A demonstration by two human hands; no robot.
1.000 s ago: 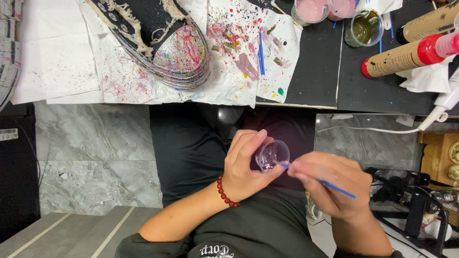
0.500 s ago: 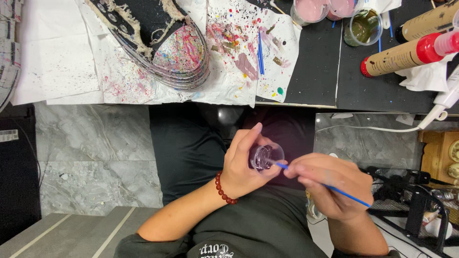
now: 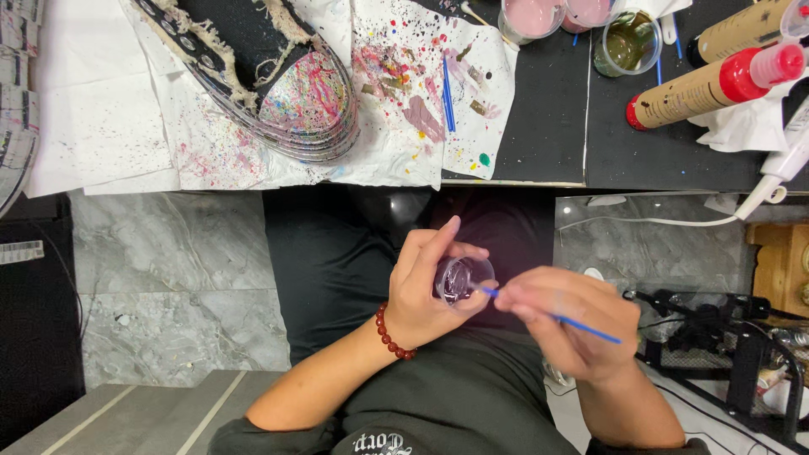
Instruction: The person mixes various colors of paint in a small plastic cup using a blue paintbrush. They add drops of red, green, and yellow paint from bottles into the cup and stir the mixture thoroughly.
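Since the frame before, my left hand (image 3: 430, 282) has tipped the small clear cup (image 3: 461, 278) a little more toward my right, and the brush tip now sits right at its rim. From the left I see white paper (image 3: 101, 126) on the black table (image 3: 548, 126), with a paint-splattered shoe (image 3: 270, 76) on it. Lower down, over my lap, the left hand's fingers curl around the cup, forefinger stretched upward. My right hand (image 3: 565, 324) pinches a thin blue brush (image 3: 552, 316), fingers pressed together. Far right on the table lie a red-capped bottle (image 3: 708, 84) and paint cups (image 3: 628, 42).
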